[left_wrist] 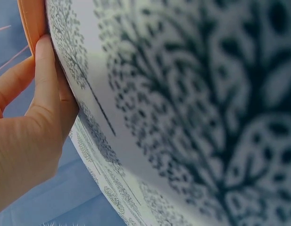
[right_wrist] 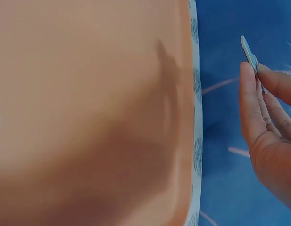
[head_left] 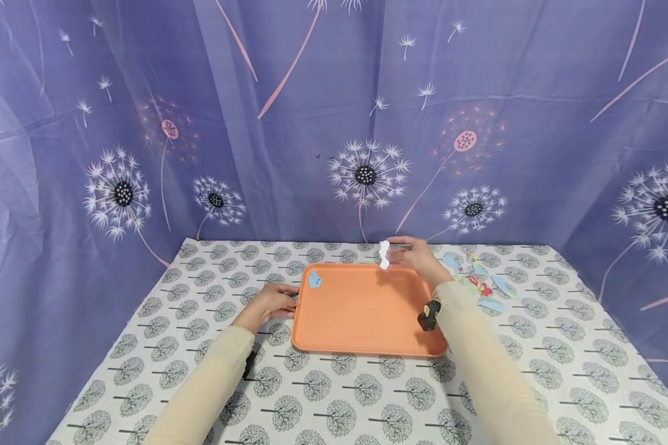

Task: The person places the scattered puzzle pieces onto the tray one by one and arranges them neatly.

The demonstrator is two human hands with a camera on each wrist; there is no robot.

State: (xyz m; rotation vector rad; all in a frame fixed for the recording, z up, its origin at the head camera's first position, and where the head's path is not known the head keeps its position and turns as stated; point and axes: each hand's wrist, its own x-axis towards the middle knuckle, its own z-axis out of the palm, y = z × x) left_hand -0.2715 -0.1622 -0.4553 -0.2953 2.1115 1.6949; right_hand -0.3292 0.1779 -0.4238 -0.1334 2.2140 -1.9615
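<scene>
An orange tray (head_left: 367, 312) lies on the table, and my left hand (head_left: 273, 303) grips its left rim. In the left wrist view, the fingers (left_wrist: 45, 70) of that hand are against the tray edge (left_wrist: 33, 21). Above the tray's far edge, my right hand (head_left: 417, 256) pinches a thin, irregular puzzle piece (head_left: 385, 254), its white side towards the head camera. The right wrist view shows this piece (right_wrist: 249, 52) edge-on between thumb and fingers. One light-blue puzzle piece (head_left: 315, 279) lies in the tray's far left corner.
Several loose puzzle pieces (head_left: 502, 285), blue, red and yellow, lie on the table right of the tray, beyond my right forearm. A tree-patterned cloth (head_left: 334, 395) covers the table. Behind it hangs a purple dandelion curtain (head_left: 289, 185).
</scene>
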